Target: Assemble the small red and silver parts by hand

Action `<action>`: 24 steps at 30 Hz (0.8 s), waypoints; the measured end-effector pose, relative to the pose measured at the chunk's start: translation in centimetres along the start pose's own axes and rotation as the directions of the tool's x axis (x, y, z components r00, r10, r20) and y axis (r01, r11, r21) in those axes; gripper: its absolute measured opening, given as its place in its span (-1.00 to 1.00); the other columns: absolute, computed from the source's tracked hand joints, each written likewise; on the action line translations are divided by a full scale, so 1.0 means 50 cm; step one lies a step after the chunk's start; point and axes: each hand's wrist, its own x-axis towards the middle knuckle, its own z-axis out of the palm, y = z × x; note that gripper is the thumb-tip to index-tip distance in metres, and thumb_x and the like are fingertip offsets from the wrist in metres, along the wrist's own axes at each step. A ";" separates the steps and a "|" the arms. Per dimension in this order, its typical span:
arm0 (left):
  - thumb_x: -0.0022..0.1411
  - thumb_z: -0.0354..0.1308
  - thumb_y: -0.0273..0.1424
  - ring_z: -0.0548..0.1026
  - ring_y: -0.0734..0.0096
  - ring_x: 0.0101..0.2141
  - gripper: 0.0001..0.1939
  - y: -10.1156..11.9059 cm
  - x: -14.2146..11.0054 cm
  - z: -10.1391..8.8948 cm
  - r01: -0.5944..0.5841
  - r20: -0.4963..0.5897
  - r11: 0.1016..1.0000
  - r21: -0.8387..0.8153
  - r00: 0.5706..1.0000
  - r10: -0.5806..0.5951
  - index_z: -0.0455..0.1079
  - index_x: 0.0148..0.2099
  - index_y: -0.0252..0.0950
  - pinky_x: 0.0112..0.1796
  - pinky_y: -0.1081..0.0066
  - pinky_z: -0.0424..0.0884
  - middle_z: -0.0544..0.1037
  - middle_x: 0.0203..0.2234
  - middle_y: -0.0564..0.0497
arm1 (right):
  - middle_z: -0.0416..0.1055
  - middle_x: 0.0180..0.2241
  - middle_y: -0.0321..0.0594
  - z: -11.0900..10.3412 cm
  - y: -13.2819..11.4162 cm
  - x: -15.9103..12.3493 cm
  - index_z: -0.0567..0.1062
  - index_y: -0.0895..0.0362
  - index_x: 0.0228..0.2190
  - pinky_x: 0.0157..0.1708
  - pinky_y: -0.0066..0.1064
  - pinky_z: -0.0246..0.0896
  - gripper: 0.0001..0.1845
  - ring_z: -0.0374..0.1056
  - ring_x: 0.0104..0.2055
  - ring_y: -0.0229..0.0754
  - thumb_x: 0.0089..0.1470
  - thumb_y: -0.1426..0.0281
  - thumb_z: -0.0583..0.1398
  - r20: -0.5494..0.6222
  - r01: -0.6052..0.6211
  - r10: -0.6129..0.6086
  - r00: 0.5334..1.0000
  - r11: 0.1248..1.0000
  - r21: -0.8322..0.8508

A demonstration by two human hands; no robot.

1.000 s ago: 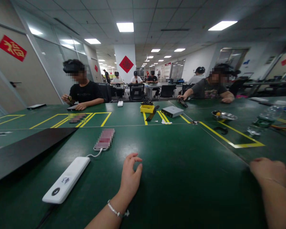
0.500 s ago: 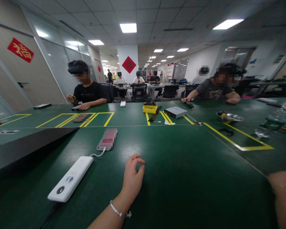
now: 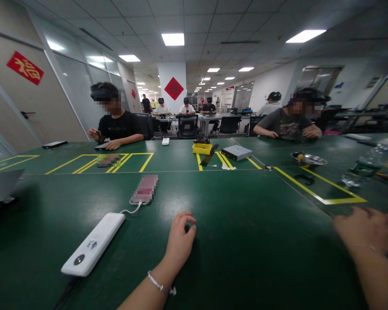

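My left hand point(image 3: 181, 239), with a silver bracelet at the wrist, rests on the green table point(image 3: 245, 245). Its fingers are loosely bent and apart, holding nothing. To its left lie a white power bank point(image 3: 95, 245) and a phone point(image 3: 144, 189) with a pixelated screen, joined by a short white cable point(image 3: 132, 210). My right hand point(image 3: 368, 230) is over the table at the right edge, smeared by motion, so its fingers and anything in them cannot be made out. Nearest to it is a yellow tape corner point(image 3: 330, 200).
A yellow tray point(image 3: 202, 149) of dark items and a grey box point(image 3: 236, 152) sit mid-table. On the right are a metal bowl point(image 3: 308, 159) and a clear bottle point(image 3: 364, 165). A light grey panel point(image 3: 3, 185) stands at the left edge. Two people sit across the table.
My right hand has come further into view from the right edge. The large dark panel at left has swung away, showing a grey side. The person at right has drawn a hand back from a dark object.
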 end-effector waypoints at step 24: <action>0.08 0.02 -0.36 0.35 0.25 -0.12 -0.71 0.026 -0.021 -0.002 -0.192 0.284 0.972 0.133 0.947 0.148 0.33 -0.10 -0.16 -0.08 0.21 0.21 0.44 -0.16 -0.01 | 0.38 -0.25 0.00 -0.148 -0.313 -0.096 0.47 0.22 -0.27 -0.20 -0.22 0.12 -0.63 0.26 -0.20 -0.06 0.00 0.38 -0.05 0.216 0.495 -0.601 0.770 0.775 0.392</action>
